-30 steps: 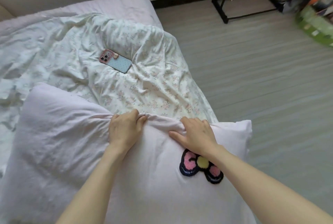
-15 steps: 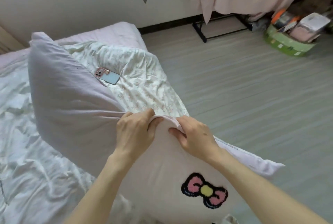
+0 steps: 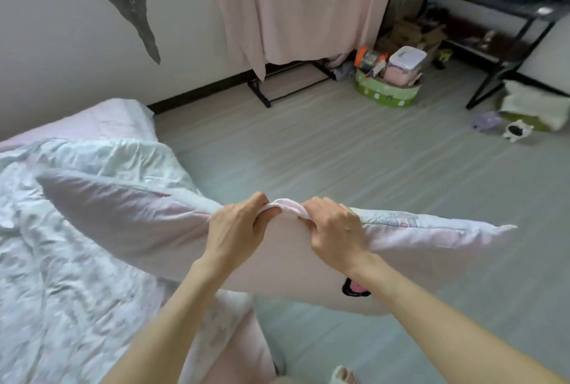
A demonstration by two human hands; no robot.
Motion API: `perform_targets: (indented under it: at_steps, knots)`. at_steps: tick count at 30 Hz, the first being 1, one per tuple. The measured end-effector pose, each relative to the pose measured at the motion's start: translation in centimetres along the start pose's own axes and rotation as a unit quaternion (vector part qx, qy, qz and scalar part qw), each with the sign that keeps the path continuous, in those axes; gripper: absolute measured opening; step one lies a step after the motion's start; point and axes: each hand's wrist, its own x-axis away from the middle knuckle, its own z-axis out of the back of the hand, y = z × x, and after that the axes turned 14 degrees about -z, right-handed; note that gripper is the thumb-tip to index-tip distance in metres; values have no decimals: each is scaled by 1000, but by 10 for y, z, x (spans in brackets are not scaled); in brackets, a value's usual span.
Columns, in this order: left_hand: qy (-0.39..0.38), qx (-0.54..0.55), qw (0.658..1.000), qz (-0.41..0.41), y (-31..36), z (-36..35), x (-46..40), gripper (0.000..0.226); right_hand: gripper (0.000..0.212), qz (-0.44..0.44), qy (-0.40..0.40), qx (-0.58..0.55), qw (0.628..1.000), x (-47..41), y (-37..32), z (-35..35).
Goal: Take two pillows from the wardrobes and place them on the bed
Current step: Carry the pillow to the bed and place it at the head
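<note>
Above bed (image 3: 61, 260), pillow (image 3: 129, 226) spreads sideways from both hands' grip.

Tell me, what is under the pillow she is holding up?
Under the raised pillow, gripped by the left hand and right hand, lie the rumpled quilt, the bed's pink edge and bare floor. Whatever lies directly beneath it is hidden.

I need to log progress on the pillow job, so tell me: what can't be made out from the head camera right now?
- Second pillow: none in view; the frame's left and bottom edges cut off most of the bed.
- The pillow's pink bow: mostly covered by the right forearm.
- Quilt under the raised pillow: hidden by it.
- Fingertips of the left hand and right hand: curled into the fabric.
- Wardrobe: not identifiable.
</note>
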Motion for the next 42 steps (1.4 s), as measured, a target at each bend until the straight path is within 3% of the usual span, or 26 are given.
perform_targets:
  at_steps: [5, 10, 13, 17, 20, 24, 29, 34, 38, 42]
  knots:
    - [-34, 87, 996, -3, 53, -60, -64, 25, 27, -56, 29, 2, 998, -21, 84, 37]
    - [-33, 75, 996, -32, 48, -99, -126, 26, 24, -86, 45, -23, 995, -65, 133, 29]
    - [-73, 15, 995, -62, 13, -111, -157, 33, 25, -92, 53, -44, 993, -100, 148, 13]
    - [-161, -60, 985, -19, -67, -138, -196, 33, 30, -108, 29, -55, 992, -169, 162, -18]
    - [-172, 0, 985, 16, -119, -168, -229, 27, 29, -113, -34, -22, 993, -235, 174, -52]
    - [-160, 88, 983, 36, -175, -186, -288, 26, 10, -130, -135, 43, 981, -335, 191, -83]
    - [-133, 102, 986, 12, -221, -181, -376, 24, 10, -145, -151, 55, 976, -439, 195, -107]
    - [-79, 50, 995, 32, -288, -176, -458, 27, 17, -84, -164, 12, 983, -554, 184, -155]
    - [-52, -17, 996, 73, -353, -168, -516, 22, 37, 14, -192, -15, 981, -655, 160, -205]
    - [-30, -110, 987, 116, -410, -145, -569, 23, 23, 96, -198, -17, 975, -754, 124, -249]
